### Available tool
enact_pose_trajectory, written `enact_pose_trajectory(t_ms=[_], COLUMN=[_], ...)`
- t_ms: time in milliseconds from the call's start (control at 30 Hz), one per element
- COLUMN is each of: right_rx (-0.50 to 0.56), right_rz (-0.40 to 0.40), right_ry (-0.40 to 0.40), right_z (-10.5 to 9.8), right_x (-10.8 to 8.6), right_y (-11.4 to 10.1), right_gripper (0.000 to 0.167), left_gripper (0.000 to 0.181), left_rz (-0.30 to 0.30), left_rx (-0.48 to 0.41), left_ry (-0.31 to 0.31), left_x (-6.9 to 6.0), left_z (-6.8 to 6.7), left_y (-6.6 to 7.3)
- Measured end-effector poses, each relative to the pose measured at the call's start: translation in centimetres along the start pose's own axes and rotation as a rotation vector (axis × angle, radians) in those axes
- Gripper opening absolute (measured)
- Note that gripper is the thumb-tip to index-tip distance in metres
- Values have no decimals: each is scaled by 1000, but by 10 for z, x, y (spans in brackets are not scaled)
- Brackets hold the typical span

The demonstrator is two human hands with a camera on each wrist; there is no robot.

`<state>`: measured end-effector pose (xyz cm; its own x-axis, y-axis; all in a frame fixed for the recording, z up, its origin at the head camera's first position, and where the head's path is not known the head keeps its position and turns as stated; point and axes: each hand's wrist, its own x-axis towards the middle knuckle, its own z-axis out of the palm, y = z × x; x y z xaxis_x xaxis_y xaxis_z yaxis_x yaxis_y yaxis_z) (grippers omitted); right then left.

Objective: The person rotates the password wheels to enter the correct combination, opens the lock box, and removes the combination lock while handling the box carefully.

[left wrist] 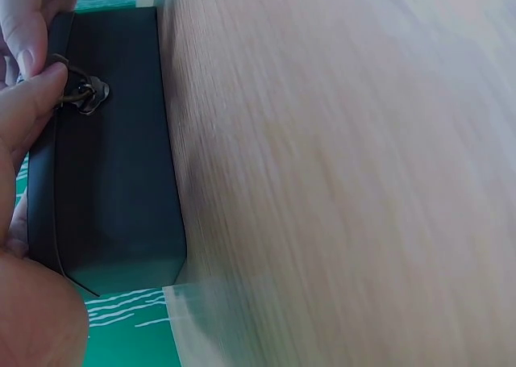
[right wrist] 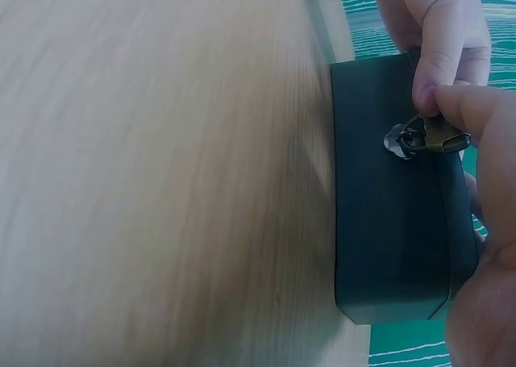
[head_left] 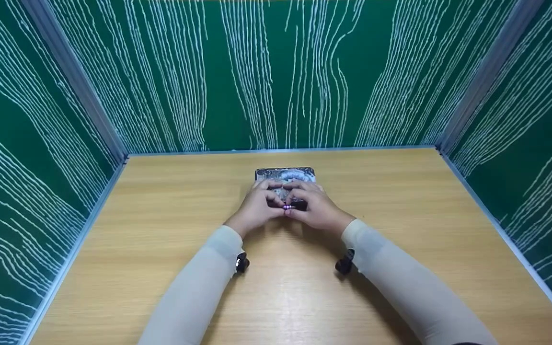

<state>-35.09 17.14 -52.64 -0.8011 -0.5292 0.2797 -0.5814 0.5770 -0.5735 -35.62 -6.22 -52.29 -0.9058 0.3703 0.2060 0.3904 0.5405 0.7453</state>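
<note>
A small dark box (head_left: 300,204) with a grey patterned lid (head_left: 291,175) sits on the table between both hands. On its front is a brass-coloured clasp (right wrist: 442,136), hooked through a silver plate (right wrist: 397,141). My left hand (head_left: 258,206) has its thumb and a bent finger pinching at the clasp from the left. From the right, my right hand (head_left: 318,207) pinches it too, the two thumb tips nearly meeting. Other fingers of both hands rest on the lid. The clasp looks purple in the head view. The fingers hide part of it, and the lid edge looks down.
The box stands on a wooden table (head_left: 285,287), toward its far edge. Green panels (head_left: 300,72) with white wavy lines and grey posts (head_left: 472,86) close in the back and sides. Small dark wrist cameras (head_left: 345,263) hang below the sleeves.
</note>
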Motion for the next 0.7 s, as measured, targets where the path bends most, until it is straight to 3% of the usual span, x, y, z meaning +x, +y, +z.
enact_pose_trajectory(t_ms=[700], right_rx=[1], right_rz=[-19], right_ry=[29], right_z=[1], right_x=[1], right_y=[1], right_gripper=[15], left_gripper=[13], left_rz=[-22], left_rx=[-5], left_ry=[-6], left_x=[1], left_z=[1], left_y=[-1])
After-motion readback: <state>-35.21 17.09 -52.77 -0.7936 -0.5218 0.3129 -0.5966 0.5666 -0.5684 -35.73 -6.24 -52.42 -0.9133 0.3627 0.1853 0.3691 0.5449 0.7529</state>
